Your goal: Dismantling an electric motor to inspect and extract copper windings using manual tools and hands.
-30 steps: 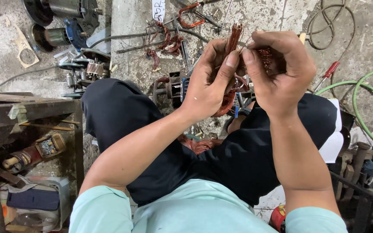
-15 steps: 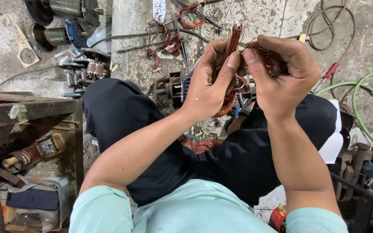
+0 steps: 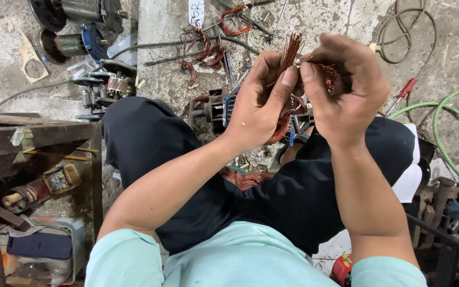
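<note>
As both hands [image 3: 304, 95] pinch, copper wire bundle [image 3: 291, 53] between

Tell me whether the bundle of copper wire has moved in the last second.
No. The copper wire bundle sits in the same spot against the red-handled screwdriver on the floor, pinched between the left hand and right hand.

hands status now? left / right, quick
Left hand: closed, pinching the bundle of copper winding wire.
Right hand: closed on the same copper wire bundle, fingers curled round its strands.
</note>
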